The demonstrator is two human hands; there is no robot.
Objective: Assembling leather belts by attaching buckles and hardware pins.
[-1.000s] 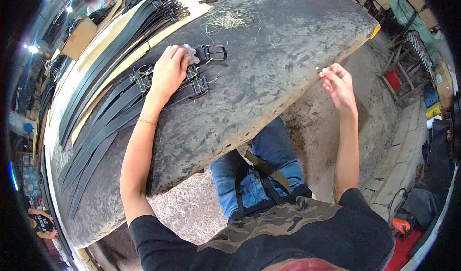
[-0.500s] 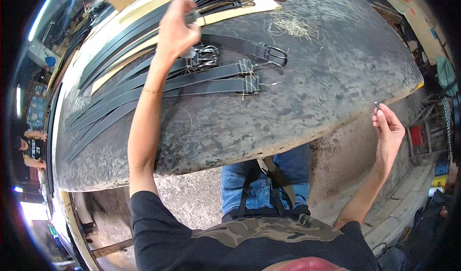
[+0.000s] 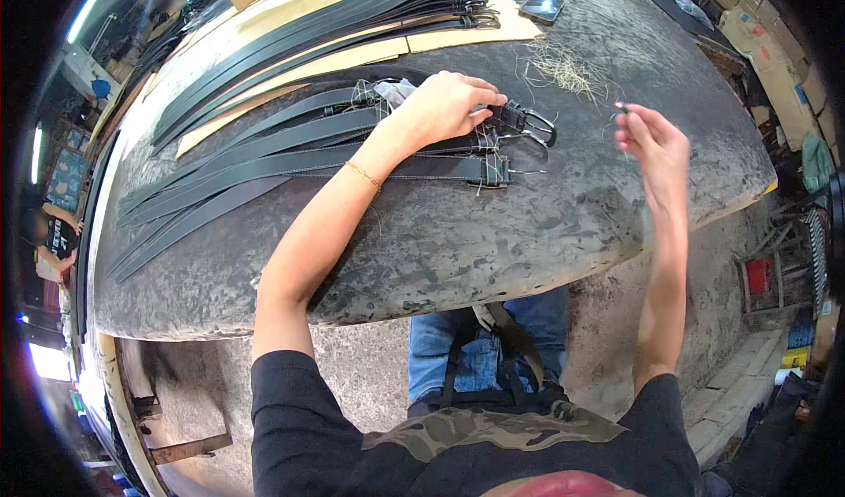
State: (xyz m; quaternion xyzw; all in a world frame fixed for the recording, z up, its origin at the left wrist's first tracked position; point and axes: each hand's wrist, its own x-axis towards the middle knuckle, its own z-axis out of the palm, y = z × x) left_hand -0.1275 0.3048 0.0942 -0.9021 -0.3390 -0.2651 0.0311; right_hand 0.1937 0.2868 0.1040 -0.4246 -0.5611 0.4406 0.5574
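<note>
My left hand [image 3: 444, 105] reaches over a group of black belts and closes its thumb and fingers on the buckle end of one belt [image 3: 509, 118]. That belt's metal buckle [image 3: 544, 127] sticks out past my fingertips. A crumpled grey cloth [image 3: 394, 92] shows beside this hand; whether the hand holds it is hidden. Nearer to me lies another black belt [image 3: 422, 164] with loose pale threads at its buckle end. My right hand [image 3: 653, 149] is raised to the right, pinching a small dark object [image 3: 621, 107] with a light tip, too small to name.
A pile of pale thread ends [image 3: 568, 67] lies beyond my hands, with a phone [image 3: 541, 7] behind it. At the far left, more black belts [image 3: 308, 44] rest in a row on cardboard [image 3: 519, 29]. The table's rounded edge [image 3: 493, 296] runs before me.
My left hand has come down and right from above the belts onto one belt's buckle end. My right hand has moved left and farther over the table, still pinching the small dark object.
</note>
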